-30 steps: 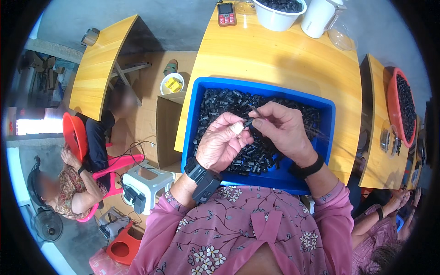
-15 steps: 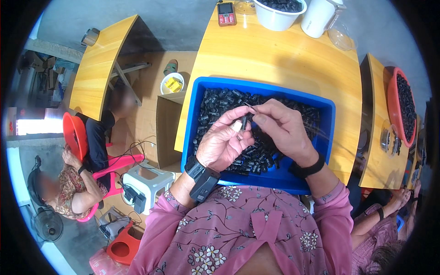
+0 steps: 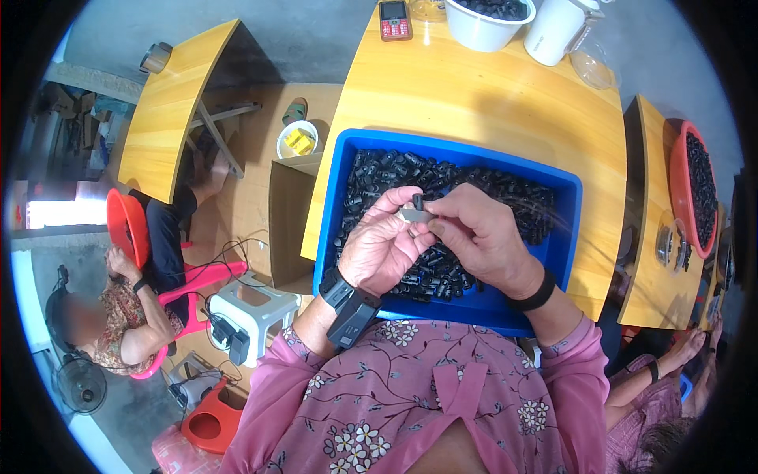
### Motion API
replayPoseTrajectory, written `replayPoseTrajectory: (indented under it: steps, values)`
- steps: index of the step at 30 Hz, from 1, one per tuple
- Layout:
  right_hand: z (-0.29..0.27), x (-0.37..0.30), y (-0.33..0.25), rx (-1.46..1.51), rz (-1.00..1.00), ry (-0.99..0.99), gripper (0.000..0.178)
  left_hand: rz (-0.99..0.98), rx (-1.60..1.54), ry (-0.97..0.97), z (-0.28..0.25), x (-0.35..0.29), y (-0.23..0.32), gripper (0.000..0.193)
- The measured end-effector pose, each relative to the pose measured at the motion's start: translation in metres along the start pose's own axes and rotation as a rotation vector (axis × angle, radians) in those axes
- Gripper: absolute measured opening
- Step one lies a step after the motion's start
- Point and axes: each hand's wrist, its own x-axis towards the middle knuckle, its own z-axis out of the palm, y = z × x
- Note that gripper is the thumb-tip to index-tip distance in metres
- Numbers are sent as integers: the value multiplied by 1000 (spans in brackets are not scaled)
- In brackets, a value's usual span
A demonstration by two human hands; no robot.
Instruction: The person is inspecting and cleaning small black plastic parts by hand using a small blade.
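My left hand [image 3: 377, 251] pinches a small black cylindrical part [image 3: 418, 202] upright between thumb and fingers. Something pale covers the tip of the left thumb. In my right hand [image 3: 489, 243], thumb and forefinger grip a small flat grey blade [image 3: 415, 215], which lies across the black part and touches it or nearly so. Both hands hover over a blue plastic tray [image 3: 458, 147]. Many loose black parts of the same kind [image 3: 505, 193] fill it, heaped thickest toward its far side. The lower end of the held part is hidden by fingers.
On the wooden table [image 3: 474, 95] stand a red phone [image 3: 395, 20], a white bowl [image 3: 489, 30] of black parts and a white jug [image 3: 553, 31]. A cardboard box [image 3: 292, 225] is left of the tray. Co-workers sit at both sides, one with a red basin [image 3: 128, 229].
The blade in my right hand has swung from pointing up and away to lying flat across the black part. The right hand has dropped slightly; the left still holds the part.
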Motion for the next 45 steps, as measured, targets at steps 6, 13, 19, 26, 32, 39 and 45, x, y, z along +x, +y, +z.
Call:
replayPoseTrajectory:
  steps: [6, 13, 19, 26, 32, 39, 45]
  values:
    - [0, 1, 0, -28, -37, 3, 18, -14, 0, 12, -1, -1, 1, 34]
    - [0, -1, 0, -31, -51, 7, 19, -21, -4, 14, -1, -1, 1, 33]
    - [-1, -1, 0, -21, -45, 8, 21, -29, -9, -25, -2, 0, 1, 32]
    - [1, -3, 1, -35, -74, 37, 21, -16, -31, -29, 0, 0, -1, 31]
    - [1, -2, -2, -31, -66, 39, 21, -18, -28, -44, 1, 1, -1, 31]
    - [-6, 0, -1, 2, -27, 38, 19, -13, -31, -7, 3, 1, 0, 26]
    - [-6, 1, 4, 100, 113, 82, 15, -21, -72, -65, 3, 5, -1, 25]
